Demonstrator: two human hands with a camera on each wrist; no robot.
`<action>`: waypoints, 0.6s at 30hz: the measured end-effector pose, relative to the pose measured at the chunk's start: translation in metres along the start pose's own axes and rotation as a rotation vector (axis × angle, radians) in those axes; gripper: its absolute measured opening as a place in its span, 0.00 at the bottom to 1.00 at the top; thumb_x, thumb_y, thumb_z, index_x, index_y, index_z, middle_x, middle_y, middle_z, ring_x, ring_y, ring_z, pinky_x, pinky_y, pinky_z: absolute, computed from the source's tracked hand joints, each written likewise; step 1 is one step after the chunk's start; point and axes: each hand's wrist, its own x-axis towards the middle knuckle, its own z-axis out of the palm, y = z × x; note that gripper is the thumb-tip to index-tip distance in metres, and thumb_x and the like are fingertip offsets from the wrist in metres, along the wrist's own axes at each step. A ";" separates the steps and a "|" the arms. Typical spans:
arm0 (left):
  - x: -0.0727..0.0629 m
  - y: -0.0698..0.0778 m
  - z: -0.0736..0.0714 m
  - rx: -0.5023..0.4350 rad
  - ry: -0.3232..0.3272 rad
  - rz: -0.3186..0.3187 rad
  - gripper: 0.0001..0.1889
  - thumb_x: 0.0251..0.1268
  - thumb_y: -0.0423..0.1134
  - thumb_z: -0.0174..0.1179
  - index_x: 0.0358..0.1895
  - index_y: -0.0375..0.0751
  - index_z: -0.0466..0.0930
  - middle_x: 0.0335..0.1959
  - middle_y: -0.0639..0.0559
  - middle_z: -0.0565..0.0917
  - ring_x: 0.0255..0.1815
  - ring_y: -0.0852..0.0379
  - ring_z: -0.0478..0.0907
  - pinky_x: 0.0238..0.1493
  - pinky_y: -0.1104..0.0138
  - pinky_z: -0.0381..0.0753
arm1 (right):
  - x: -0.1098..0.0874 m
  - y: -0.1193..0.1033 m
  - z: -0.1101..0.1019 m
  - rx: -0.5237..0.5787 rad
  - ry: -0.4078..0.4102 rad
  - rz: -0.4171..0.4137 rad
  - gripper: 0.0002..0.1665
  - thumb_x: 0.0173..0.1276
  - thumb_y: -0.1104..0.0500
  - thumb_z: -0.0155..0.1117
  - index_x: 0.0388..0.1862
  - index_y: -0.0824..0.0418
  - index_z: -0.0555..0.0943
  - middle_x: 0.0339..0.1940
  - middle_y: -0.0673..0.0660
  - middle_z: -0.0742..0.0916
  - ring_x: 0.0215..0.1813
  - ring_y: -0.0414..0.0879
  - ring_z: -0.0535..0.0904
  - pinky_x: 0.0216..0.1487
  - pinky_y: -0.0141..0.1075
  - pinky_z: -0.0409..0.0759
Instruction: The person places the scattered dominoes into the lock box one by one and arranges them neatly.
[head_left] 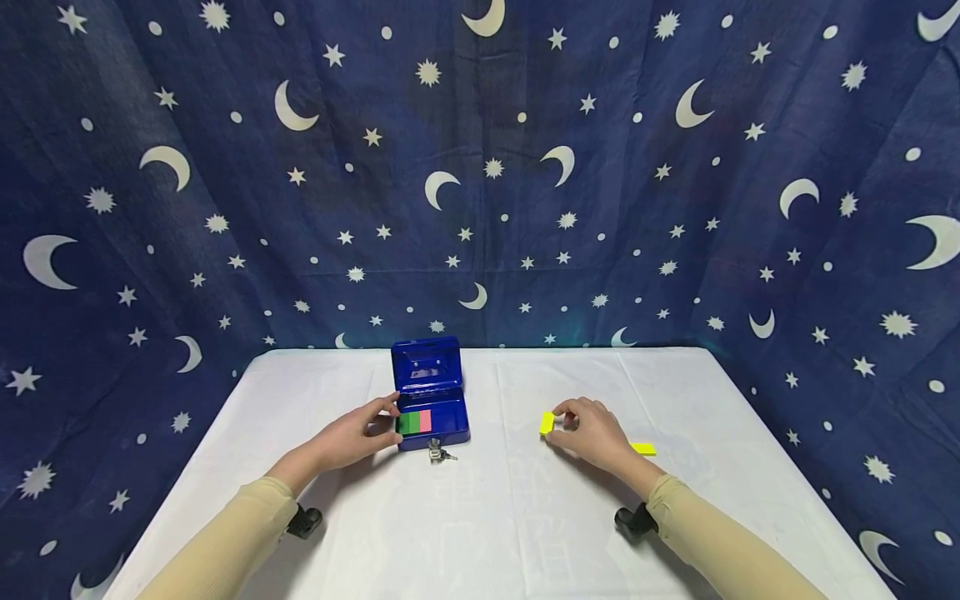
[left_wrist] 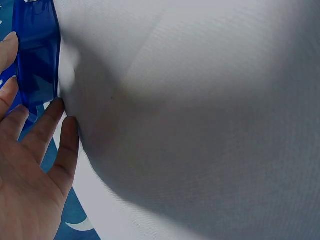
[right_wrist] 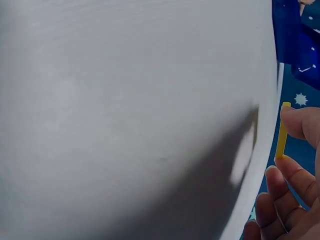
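Note:
On the left of the table stands a blue cash box (head_left: 450, 408) with its lid (head_left: 426, 364) raised. Green tiles (head_left: 408, 422) and a pink tile (head_left: 425, 421) lie side by side inside at its left. My left hand (head_left: 358, 432) rests its thumb and fingertips against the box's left side; its fingers look fairly straight in the left wrist view. My right hand (head_left: 597, 435) pinches a thin yellow tile (head_left: 547, 424) by its ends between thumb and forefinger, well right of the box. Another yellow tile (head_left: 643, 448) lies on the table, partly behind the right wrist.
Keys (head_left: 442, 454) hang from the lock at the box's front. A white cloth (head_left: 487, 533) covers the table. Behind it and along the sides hangs a dark blue curtain (head_left: 510, 192) with moons and stars. Each wrist wears a black camera mount (head_left: 303, 522).

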 end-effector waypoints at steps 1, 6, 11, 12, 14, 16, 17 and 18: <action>0.000 0.000 0.000 0.000 0.000 -0.004 0.24 0.68 0.57 0.65 0.60 0.52 0.75 0.79 0.55 0.62 0.72 0.46 0.70 0.69 0.42 0.67 | 0.001 -0.001 -0.001 0.005 0.003 -0.005 0.24 0.56 0.44 0.78 0.49 0.52 0.85 0.34 0.46 0.80 0.40 0.46 0.72 0.45 0.43 0.70; -0.001 0.000 -0.001 0.007 -0.003 0.004 0.24 0.69 0.57 0.64 0.60 0.51 0.75 0.80 0.54 0.61 0.72 0.44 0.69 0.68 0.41 0.67 | 0.005 -0.007 -0.006 0.019 0.016 -0.031 0.24 0.58 0.44 0.78 0.51 0.51 0.85 0.36 0.46 0.81 0.39 0.45 0.73 0.44 0.41 0.70; -0.001 0.000 -0.001 -0.002 -0.005 0.011 0.22 0.69 0.57 0.64 0.59 0.51 0.75 0.80 0.54 0.60 0.73 0.44 0.68 0.69 0.41 0.66 | 0.010 -0.014 -0.011 0.038 0.029 -0.034 0.25 0.58 0.44 0.77 0.52 0.50 0.85 0.36 0.46 0.81 0.42 0.46 0.73 0.46 0.42 0.70; -0.001 0.000 -0.001 -0.003 -0.006 0.010 0.22 0.69 0.57 0.64 0.59 0.51 0.75 0.80 0.54 0.60 0.73 0.44 0.68 0.69 0.41 0.66 | 0.011 -0.016 -0.012 0.040 0.031 -0.038 0.25 0.58 0.43 0.77 0.52 0.51 0.85 0.36 0.46 0.81 0.43 0.47 0.73 0.46 0.43 0.70; -0.001 0.000 -0.001 -0.003 -0.007 0.009 0.22 0.69 0.57 0.64 0.59 0.51 0.75 0.81 0.54 0.60 0.73 0.44 0.68 0.69 0.41 0.66 | 0.012 -0.019 -0.013 0.039 0.036 -0.043 0.26 0.58 0.43 0.77 0.53 0.51 0.85 0.37 0.46 0.81 0.44 0.47 0.74 0.47 0.44 0.70; -0.001 0.000 -0.001 0.003 -0.009 0.008 0.22 0.69 0.57 0.64 0.59 0.51 0.75 0.81 0.53 0.60 0.73 0.44 0.68 0.69 0.41 0.66 | 0.014 -0.022 -0.015 0.032 0.040 -0.057 0.26 0.58 0.43 0.77 0.53 0.52 0.85 0.37 0.46 0.81 0.43 0.47 0.74 0.47 0.44 0.70; 0.000 0.000 -0.001 0.004 -0.011 0.004 0.22 0.69 0.57 0.64 0.59 0.52 0.75 0.81 0.54 0.59 0.73 0.44 0.68 0.69 0.41 0.66 | 0.015 -0.024 -0.015 0.032 0.041 -0.064 0.27 0.58 0.43 0.77 0.53 0.52 0.85 0.36 0.46 0.81 0.43 0.47 0.74 0.47 0.44 0.71; 0.000 0.000 -0.001 0.006 -0.012 0.006 0.22 0.69 0.57 0.64 0.59 0.51 0.75 0.81 0.53 0.60 0.73 0.43 0.69 0.69 0.40 0.66 | 0.015 -0.025 -0.016 0.031 0.042 -0.070 0.27 0.58 0.43 0.77 0.53 0.53 0.85 0.36 0.46 0.80 0.43 0.46 0.74 0.47 0.43 0.71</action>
